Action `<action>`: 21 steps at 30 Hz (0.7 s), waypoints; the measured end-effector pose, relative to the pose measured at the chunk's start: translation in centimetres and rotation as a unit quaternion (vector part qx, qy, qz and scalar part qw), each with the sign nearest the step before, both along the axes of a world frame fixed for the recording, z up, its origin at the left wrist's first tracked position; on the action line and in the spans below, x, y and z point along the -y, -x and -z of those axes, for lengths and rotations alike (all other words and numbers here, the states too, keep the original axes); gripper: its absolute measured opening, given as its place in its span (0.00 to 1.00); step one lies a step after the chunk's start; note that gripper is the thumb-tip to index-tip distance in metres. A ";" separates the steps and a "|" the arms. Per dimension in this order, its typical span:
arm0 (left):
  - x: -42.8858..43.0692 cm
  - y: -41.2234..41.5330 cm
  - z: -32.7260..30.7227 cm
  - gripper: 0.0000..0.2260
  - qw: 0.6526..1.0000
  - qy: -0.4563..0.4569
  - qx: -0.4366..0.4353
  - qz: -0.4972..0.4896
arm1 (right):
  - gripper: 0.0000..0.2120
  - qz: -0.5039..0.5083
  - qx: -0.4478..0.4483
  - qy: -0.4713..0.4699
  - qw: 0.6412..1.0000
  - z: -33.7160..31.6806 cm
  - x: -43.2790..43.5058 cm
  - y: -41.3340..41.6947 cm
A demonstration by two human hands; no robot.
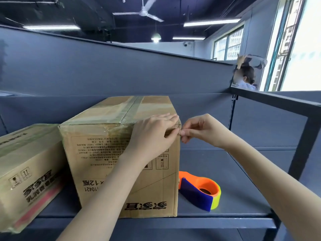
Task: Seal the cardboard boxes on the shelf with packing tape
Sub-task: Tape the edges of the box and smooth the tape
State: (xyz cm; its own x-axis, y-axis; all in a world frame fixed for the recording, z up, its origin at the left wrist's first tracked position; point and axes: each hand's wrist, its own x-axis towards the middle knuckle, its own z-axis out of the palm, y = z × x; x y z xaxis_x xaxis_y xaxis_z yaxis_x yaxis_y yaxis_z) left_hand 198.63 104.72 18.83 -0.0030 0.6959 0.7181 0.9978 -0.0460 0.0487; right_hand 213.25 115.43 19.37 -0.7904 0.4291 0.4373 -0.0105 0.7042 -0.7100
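Note:
A tall cardboard box [104, 153] stands on the dark grey shelf [225, 171], with clear tape running along its top seam and down the front. My left hand [152, 134] lies flat with straight fingers over the box's upper right front corner, pressing the tape there. My right hand [199, 131] is just off that corner and pinches the tape's end between thumb and fingers. A second cardboard box [26, 171] sits to the left, also taped along its top. An orange, blue and yellow tape dispenser [199, 190] lies on the shelf to the right of the tall box.
A dark upright post [300, 145] and a cross rail frame the shelf's right side. The shelf's back panel [104, 72] rises behind the boxes. Another person [246, 75] is beyond the shelf at the far right, near windows.

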 end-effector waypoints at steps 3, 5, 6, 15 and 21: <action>0.1 0.1 -0.2 0.15 1.000 0.008 0.018 0.023 | 0.09 0.025 0.014 -0.042 0.999 -0.4 -0.3 0.7; 0.0 0.0 -0.4 0.15 0.999 -0.006 0.037 0.018 | 0.10 0.039 0.033 -0.079 0.996 -0.8 -0.5 1.0; 0.0 0.0 -0.4 0.15 0.999 -0.013 0.041 0.012 | 0.11 0.043 0.040 -0.093 0.994 -1.0 -0.6 1.2; -0.3 0.5 0.1 0.13 0.999 -0.011 0.029 0.005 | 0.12 -0.006 0.048 -0.060 0.997 -0.6 -0.5 1.3; -0.2 0.8 0.0 0.16 1.000 0.011 -0.002 0.018 | 0.13 0.014 0.039 -0.082 0.996 -0.3 -0.4 0.7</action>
